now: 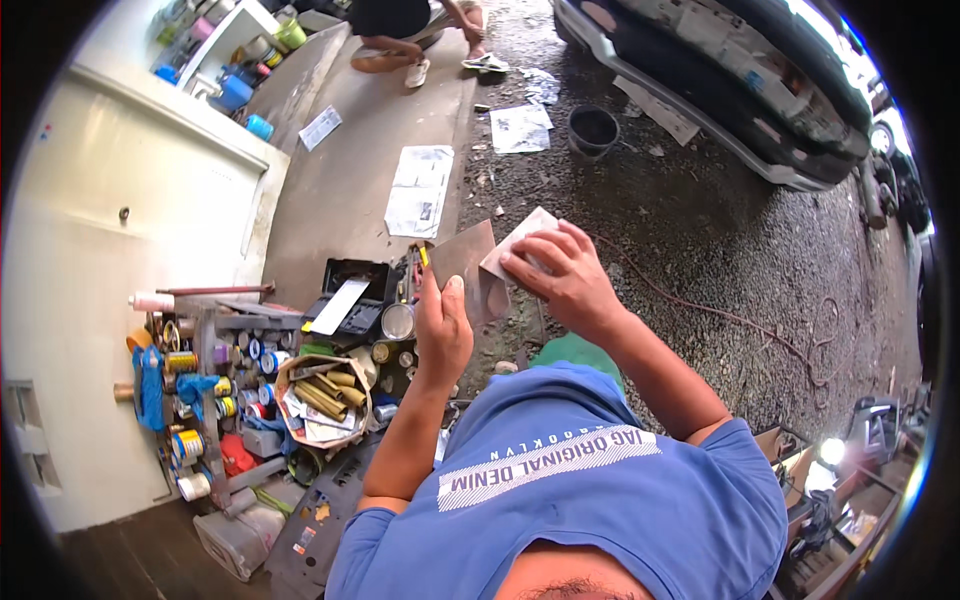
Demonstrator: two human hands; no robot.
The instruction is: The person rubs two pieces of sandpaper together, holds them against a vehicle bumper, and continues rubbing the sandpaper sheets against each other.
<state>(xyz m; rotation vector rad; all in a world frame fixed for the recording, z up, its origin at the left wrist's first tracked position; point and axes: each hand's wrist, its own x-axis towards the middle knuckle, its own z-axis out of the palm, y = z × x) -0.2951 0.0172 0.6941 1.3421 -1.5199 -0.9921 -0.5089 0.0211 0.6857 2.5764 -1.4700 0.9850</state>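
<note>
My left hand (446, 322) grips a flat, thin greyish plate (467, 256) by its lower left edge, the thumb lying along its face. A small yellow piece (424, 256) shows at the plate's left edge; I cannot make out what it is. My right hand (566, 268) is closed over a pale, flat rectangular piece (518, 238), its fingers pressed across the top. That pale piece is held close beside the plate's right edge; whether the two touch, I cannot tell. Both hands are raised in front of my blue shirt.
An open black toolbox (350, 300), a paper bag of rolled material (325, 400) and a rack of cans (190, 400) stand at left. Newspaper (418, 190) lies ahead. A black bucket (593, 131) and paper-masked dark car (730, 90) are beyond; another person crouches (415, 30). A hose (720, 312) crosses the gravel.
</note>
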